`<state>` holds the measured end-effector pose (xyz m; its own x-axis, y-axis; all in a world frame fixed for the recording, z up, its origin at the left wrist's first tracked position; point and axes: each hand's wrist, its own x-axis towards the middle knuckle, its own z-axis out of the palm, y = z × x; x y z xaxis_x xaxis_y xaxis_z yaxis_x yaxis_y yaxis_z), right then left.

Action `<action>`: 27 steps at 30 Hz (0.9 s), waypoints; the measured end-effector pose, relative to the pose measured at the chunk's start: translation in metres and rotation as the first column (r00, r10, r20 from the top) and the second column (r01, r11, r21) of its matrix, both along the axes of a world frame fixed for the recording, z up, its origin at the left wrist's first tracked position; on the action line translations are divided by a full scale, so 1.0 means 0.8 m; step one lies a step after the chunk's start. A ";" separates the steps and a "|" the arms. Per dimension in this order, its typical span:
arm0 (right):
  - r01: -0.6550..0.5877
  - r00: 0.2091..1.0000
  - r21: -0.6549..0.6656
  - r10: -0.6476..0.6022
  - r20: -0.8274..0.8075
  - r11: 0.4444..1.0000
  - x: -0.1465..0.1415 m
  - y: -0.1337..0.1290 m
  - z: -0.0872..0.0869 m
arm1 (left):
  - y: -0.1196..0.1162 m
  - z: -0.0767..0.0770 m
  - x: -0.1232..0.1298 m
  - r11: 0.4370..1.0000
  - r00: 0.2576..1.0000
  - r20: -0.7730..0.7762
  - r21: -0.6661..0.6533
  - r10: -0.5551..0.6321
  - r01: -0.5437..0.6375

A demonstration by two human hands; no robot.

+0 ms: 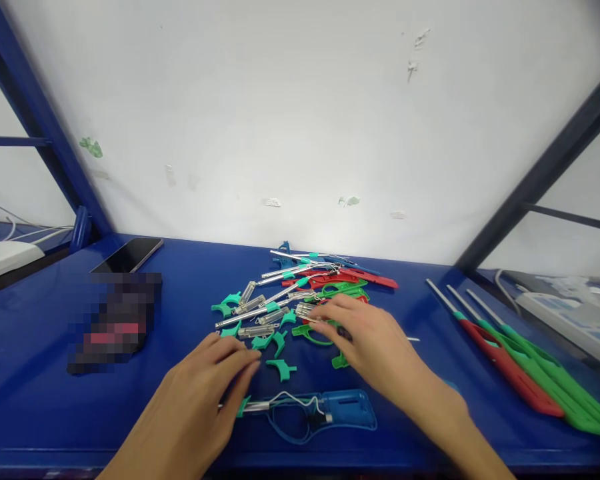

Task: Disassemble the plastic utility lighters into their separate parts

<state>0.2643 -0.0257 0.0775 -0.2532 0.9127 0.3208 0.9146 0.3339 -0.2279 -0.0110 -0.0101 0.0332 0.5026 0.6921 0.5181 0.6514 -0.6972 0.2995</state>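
Observation:
My right hand point(375, 340) reaches into the pile of lighter parts, its thumb and fingertips closed on a clear fuel tank point(305, 311). A small black piece point(344, 332) shows between that thumb and the fingers. My left hand point(195, 393) is curled with its thumb and forefinger tips together; what lies between them, if anything, is hidden. Under its thumb passes the metal tube point(257, 406) of a blue lighter half-shell point(350, 408), which lies flat near the front edge with a white wire in it. Loose green triggers point(282, 369) and clear tanks point(257, 331) lie between my hands.
Behind them are metal tubes point(250, 317) with wires, red shells point(370, 277) and green shells point(347, 289). Assembled long lighters, one red point(513, 370) and several green point(545, 373), lie at right. A phone point(133, 255) and a blurred dark object point(115, 327) are left. A white wall stands behind.

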 end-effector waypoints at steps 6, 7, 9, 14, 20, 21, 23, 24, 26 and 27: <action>-0.073 0.985 -0.192 0.041 -0.165 0.979 0.005 -0.075 -0.021 | -0.019 0.007 0.004 0.987 0.973 -0.185 -0.107 -0.141 0.123; -0.070 0.989 -0.192 0.044 -0.138 0.979 0.005 -0.080 -0.028 | -0.018 0.007 0.004 0.983 0.968 -0.192 -0.122 -0.162 0.140; -0.063 0.994 -0.173 0.047 -0.098 0.983 0.005 -0.086 -0.041 | -0.017 0.007 0.006 0.979 0.963 -0.191 -0.113 -0.188 0.169; -0.003 0.992 -0.127 -0.013 -0.122 0.992 0.002 -0.085 -0.056 | -0.021 0.011 0.010 0.982 0.976 -0.143 0.066 -0.165 0.176; 0.023 0.988 -0.148 -0.045 -0.146 0.989 -0.004 -0.085 -0.054 | -0.029 0.017 0.023 0.983 0.981 -0.139 0.107 -0.136 0.151; 0.023 0.987 -0.153 -0.046 -0.151 0.988 -0.005 -0.085 -0.054 | -0.028 0.017 0.026 0.980 0.979 -0.148 0.120 -0.138 0.156; 0.026 0.986 -0.155 -0.050 -0.159 0.988 -0.005 -0.085 -0.055 | -0.027 0.017 0.029 0.976 0.979 -0.157 0.155 -0.128 0.153; 0.028 0.986 -0.150 -0.052 -0.161 0.988 -0.005 -0.086 -0.056 | -0.027 0.017 0.031 0.974 0.981 -0.153 0.173 -0.121 0.147; 0.033 0.985 -0.138 -0.056 -0.166 0.990 -0.005 -0.087 -0.057 | -0.027 0.016 0.032 0.968 0.986 -0.124 0.209 -0.113 0.138; 0.035 0.984 -0.134 -0.057 -0.169 0.990 -0.005 -0.087 -0.057 | -0.027 0.016 0.033 0.966 0.988 -0.105 0.221 -0.116 0.137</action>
<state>0.2602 -0.0956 0.0318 -0.1616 0.9587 0.2339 0.8718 0.2498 -0.4214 0.0153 -0.0316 0.0462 0.6307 0.4894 0.6023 0.5705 -0.8185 0.0676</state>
